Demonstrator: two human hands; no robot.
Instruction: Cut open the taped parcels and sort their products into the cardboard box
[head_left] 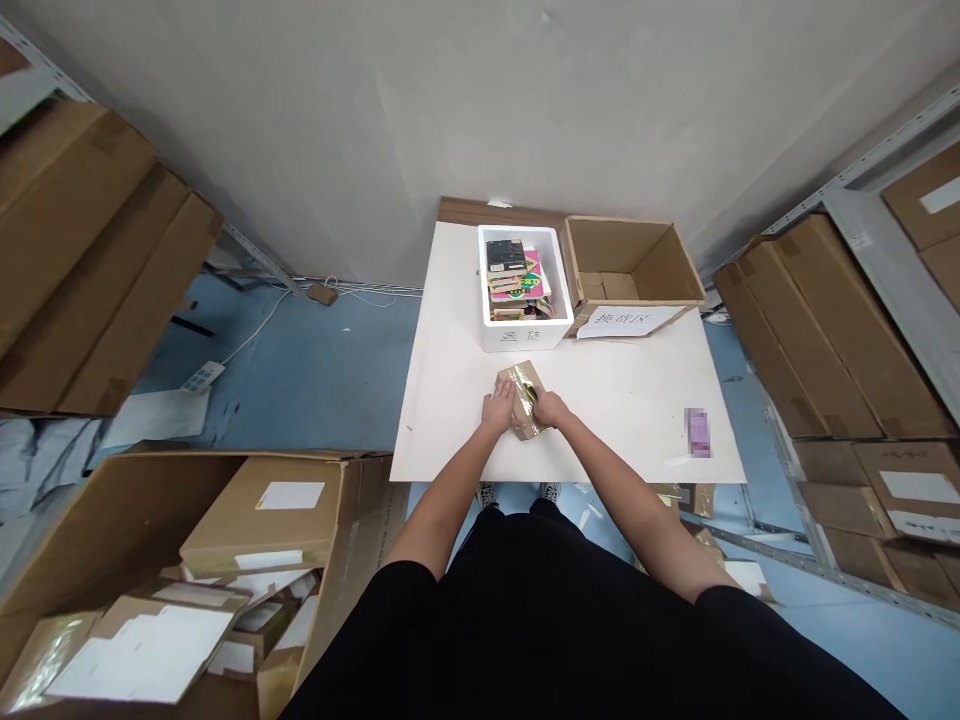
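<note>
A small cardboard parcel (523,384) wrapped in clear tape lies on the white table (637,400) in front of me. My left hand (498,408) lies flat on the parcel's left side, fingers stretched out, pressing it down. My right hand (548,408) is closed round a small dark tool with a yellow-green part (531,393), its tip resting on the parcel's top. Both forearms reach in from the near table edge.
Behind the parcel stands a white foam box (525,335) filled with colourful items. An open cardboard box (630,268) with a paper label sits to its right. A small purple item (699,432) lies at the right. Large cartons line both sides; an open carton (165,560) of parcels stands at the lower left.
</note>
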